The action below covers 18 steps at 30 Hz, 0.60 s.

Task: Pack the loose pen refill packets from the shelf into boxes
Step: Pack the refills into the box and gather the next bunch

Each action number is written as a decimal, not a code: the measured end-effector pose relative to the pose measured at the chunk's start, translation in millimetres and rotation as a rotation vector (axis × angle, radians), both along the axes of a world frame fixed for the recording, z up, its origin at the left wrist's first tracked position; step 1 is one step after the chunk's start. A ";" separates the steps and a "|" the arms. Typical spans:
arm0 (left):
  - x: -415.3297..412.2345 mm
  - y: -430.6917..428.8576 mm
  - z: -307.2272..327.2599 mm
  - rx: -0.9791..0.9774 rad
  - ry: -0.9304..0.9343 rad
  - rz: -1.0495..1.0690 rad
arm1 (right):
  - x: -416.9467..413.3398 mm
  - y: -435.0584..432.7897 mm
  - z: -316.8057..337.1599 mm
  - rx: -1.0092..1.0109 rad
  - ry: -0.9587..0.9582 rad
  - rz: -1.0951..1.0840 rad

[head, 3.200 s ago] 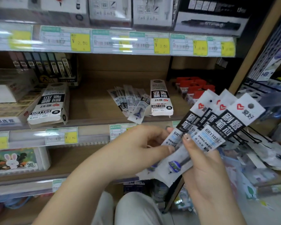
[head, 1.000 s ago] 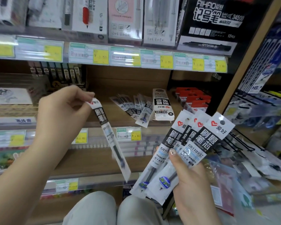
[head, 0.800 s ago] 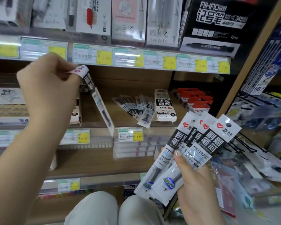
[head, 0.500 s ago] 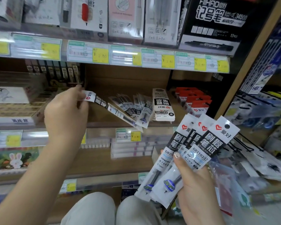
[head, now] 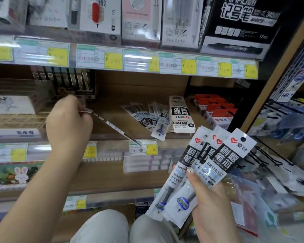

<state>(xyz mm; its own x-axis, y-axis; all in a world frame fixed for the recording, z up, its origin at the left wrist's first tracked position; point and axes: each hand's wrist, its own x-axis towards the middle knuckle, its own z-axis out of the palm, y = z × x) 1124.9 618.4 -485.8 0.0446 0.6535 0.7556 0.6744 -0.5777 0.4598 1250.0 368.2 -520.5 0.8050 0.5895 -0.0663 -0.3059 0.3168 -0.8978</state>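
My left hand (head: 68,123) pinches one refill packet (head: 112,126) by its header card, low over the left part of the middle shelf; the packet lies almost edge-on and slants down to the right. My right hand (head: 211,202) grips a fanned bundle of three refill packets (head: 211,165) in front of the shelf, thumb across their labels. Several loose refill packets (head: 147,116) lie in a fan on the shelf. A white refill box (head: 180,114) marked GR1103 lies right beside them. The box that stood at the left is hidden behind my left hand.
Red-topped packets (head: 216,111) stand at the shelf's right end. Dark pen boxes (head: 63,81) line the back left. A marker box (head: 239,25) sits on the shelf above. Price-tag rails (head: 142,149) edge each shelf. Hanging packets (head: 288,176) crowd the right. My knees (head: 130,228) are below.
My left hand took one packet out of the bundle, carried it up to the left, then lowered it towards the shelf's left side. My right hand kept the other packets still.
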 end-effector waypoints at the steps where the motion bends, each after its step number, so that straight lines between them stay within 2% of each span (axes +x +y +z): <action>1: 0.2 -0.5 -0.7 -0.010 0.015 -0.005 | 0.0 0.2 -0.3 -0.004 -0.001 0.002; 6: 2.5 -3.8 16.5 -0.007 0.034 0.027 | 0.7 1.6 -4.8 -0.010 0.009 0.000; 10: 6.9 -7.4 35.6 -0.148 0.074 0.024 | 0.4 5.0 -6.0 -0.018 0.027 -0.009; 12: 10.0 -14.0 41.8 -0.198 0.167 -0.015 | 0.2 5.8 -7.3 -0.023 0.026 -0.011; 16: 20.9 -27.4 45.4 -0.297 0.527 -0.060 | -0.2 5.3 -7.8 -0.026 0.023 -0.007; 18: 24.2 -31.0 46.3 -0.380 0.640 -0.082 | 0.5 4.0 -7.0 -0.018 0.028 -0.008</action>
